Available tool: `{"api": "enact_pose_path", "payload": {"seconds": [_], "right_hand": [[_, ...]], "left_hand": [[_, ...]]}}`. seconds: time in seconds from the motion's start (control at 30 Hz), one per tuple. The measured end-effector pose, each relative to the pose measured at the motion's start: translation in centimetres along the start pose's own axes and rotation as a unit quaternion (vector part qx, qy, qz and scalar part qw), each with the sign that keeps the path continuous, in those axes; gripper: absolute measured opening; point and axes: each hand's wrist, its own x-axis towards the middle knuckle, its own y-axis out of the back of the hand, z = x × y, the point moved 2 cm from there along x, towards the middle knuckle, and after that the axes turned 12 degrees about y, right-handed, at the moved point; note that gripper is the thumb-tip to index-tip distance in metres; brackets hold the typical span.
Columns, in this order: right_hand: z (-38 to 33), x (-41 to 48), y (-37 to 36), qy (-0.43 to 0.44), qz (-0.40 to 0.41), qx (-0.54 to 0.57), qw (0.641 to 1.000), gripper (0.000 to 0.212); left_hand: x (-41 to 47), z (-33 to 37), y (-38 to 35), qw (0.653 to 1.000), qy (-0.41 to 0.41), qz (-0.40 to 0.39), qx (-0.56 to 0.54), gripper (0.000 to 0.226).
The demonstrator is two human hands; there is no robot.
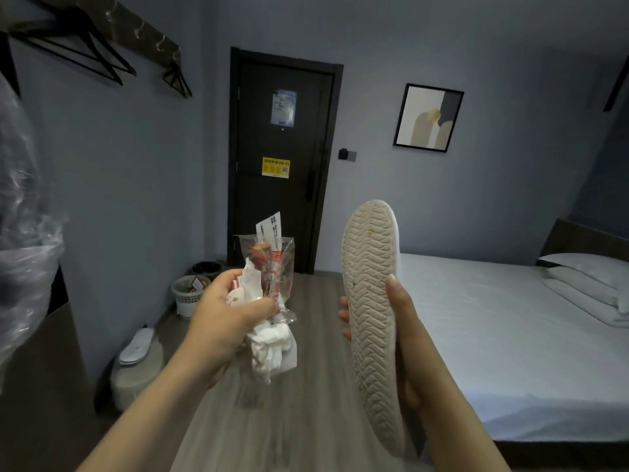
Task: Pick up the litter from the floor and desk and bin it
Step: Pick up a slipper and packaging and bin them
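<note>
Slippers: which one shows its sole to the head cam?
The held slipper, gripped upright in the right hand, ribbed sole facing the camera. The other slipper lies top side up on a pale round object at the left.

a small guest room, hotel-style — a made bed in plain white linen with a pillow at its head, a framed print on the blue-grey wall and bare black hangers on a rail. the dark door carries a yellow wi-fi notice and a printed sheet — a white waste basket stands near it on the wood-look floor.
</note>
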Motion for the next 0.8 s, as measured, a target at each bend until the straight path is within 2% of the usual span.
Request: {"api": "enact_pose_path", "payload": {"seconds": [0.13, 0.3, 0.5, 0.63, 0.8], "right_hand": [[3.2, 6.7, -0.6, 0.006, 0.0, -0.005, 1.0, 0.117], [7.1, 16.5, -0.9, 0.028, -0.007, 0.008, 1.0, 0.105], [10.3, 29.7, -1.1, 0.032, -0.019, 0.032, 0.999, 0.106], [13.0, 37.2, -2.4, 0.027, -0.035, 0.037, 0.998, 0.095], [18.2, 45.2, -5.3, 0.0, -0.054, 0.039, 0.998, 0.095]], "left_hand": [[7.2, -0.4, 0.6, 1.0, 0.005, 0.006, 0.018, 0.042], [17.5, -0.5, 0.7, 0.999, -0.009, 0.027, 0.031, 0.032], [30.6, 1.6, 0.4, 0.998, -0.017, 0.044, 0.041, 0.044], [37.6, 0.9, 2.1, 0.996, 0.001, 0.074, 0.048, 0.043], [46.3, -0.4, 5.7, 0.995, 0.015, 0.098, 0.032, 0.046]]}}
